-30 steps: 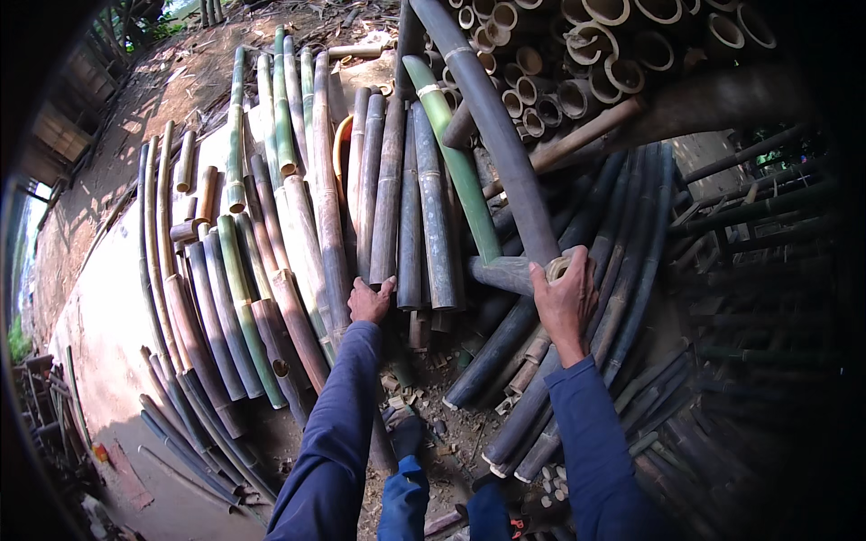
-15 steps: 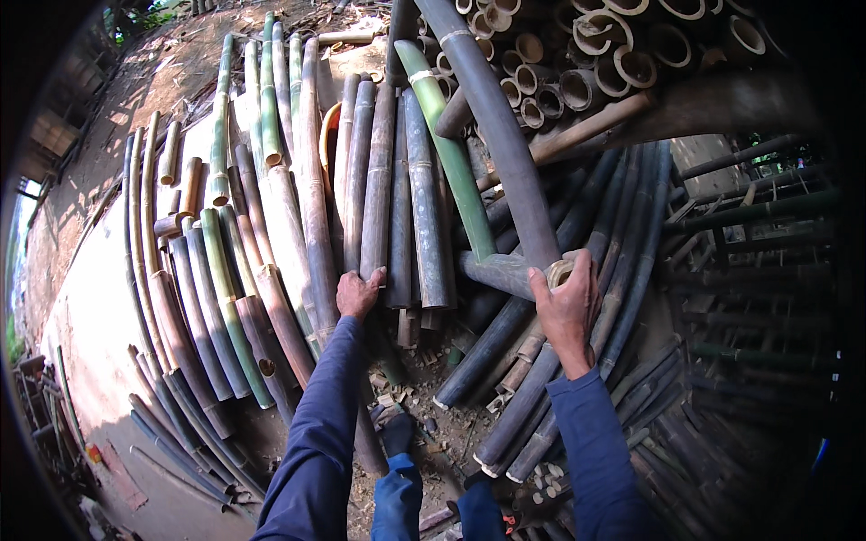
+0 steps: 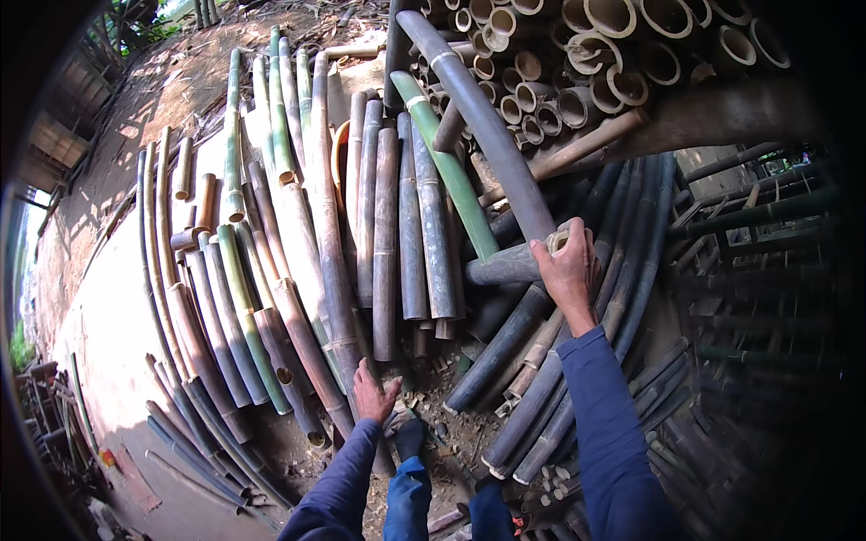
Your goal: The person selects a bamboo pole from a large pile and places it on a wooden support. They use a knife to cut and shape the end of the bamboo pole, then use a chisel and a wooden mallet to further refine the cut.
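While bamboo poles (image 3: pixel 388 234) cover dirt ground (image 3: pixel 108 316), right hand (image 3: pixel 568 266) grips one.

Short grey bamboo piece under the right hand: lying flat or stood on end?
Lying flat. The short grey bamboo piece rests crosswise on the slanted poles, and the right hand grips its cut end.

Both arms wear long dark-blue sleeves that end at the wrists. The left hand (image 3: pixel 373 394) and right hand (image 3: pixel 568 269) are bare. Blue trousers show below.

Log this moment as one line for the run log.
right hand: grips end of grey bamboo pole | left hand: low, open, by leaning poles
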`<state>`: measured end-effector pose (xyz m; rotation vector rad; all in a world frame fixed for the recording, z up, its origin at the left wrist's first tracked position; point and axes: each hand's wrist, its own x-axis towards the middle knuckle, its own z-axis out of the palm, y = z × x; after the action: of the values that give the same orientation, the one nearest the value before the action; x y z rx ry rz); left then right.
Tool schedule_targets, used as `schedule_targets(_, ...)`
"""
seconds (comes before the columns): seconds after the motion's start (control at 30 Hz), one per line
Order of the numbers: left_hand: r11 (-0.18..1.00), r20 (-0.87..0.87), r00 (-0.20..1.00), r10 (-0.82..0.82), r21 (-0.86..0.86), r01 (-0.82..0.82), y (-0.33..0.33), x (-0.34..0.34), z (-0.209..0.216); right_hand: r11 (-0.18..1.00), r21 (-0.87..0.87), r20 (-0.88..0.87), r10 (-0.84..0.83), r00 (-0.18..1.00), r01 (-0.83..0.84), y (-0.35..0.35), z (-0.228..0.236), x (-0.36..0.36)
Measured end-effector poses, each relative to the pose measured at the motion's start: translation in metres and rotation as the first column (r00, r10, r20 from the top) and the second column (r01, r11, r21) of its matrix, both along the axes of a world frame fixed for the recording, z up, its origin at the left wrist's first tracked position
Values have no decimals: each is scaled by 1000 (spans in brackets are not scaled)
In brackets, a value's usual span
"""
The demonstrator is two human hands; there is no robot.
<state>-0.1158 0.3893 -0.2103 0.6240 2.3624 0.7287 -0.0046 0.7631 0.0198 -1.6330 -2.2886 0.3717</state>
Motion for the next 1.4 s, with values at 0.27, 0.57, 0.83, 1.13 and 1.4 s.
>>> schedule_targets(0.27, 954, 452, 870, -199, -114, 277, -165, 118, 117, 996, 40, 95, 79, 992, -83, 53, 68, -53)
schedule_targets(0.57, 751, 508, 825, -248, -437, 495, -200, 185, 144, 986, -79, 257, 164, 952, -148, 119, 54, -133)
schedule_targets(0.83, 723, 508, 828, -237, -477, 500, -195, 192, 144, 979, -114, 292, 197, 936, -171, 169, 54, -137)
schedule_targets(1.13, 710, 513, 825, -237, -489, 508, -196, 192, 144, 975, 215, 121, 23, 992, -49, 159, 40, -105)
schedule_targets(1.4, 696, 512, 816, -267, -483, 531, -201, 191, 145, 971, 224, 354, -6, 935, -79, 185, 30, -81)
